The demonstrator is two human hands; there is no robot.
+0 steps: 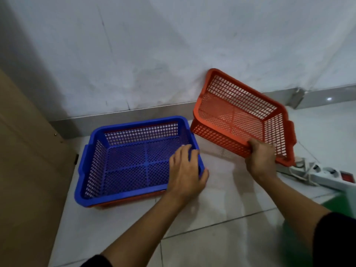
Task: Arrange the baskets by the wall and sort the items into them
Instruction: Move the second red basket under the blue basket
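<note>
A pale tiled floor (221, 199) meets a scuffed white wall (154, 45). The right hand (260, 160) has its fingers curled over the near rim of an orange basket (240, 112), holding it tilted up off the floor, its far corner near the wall. The left hand (185, 170) rests with relaxed fingers on the right rim of a blue basket (131, 158), which sits nested in a second orange basket (123, 201) on the floor. Three baskets in all. A white power strip (316, 173) lies just right of the raised basket; a brown panel (25, 151) stands at the left. Bare tiles lie between the baskets.
</note>
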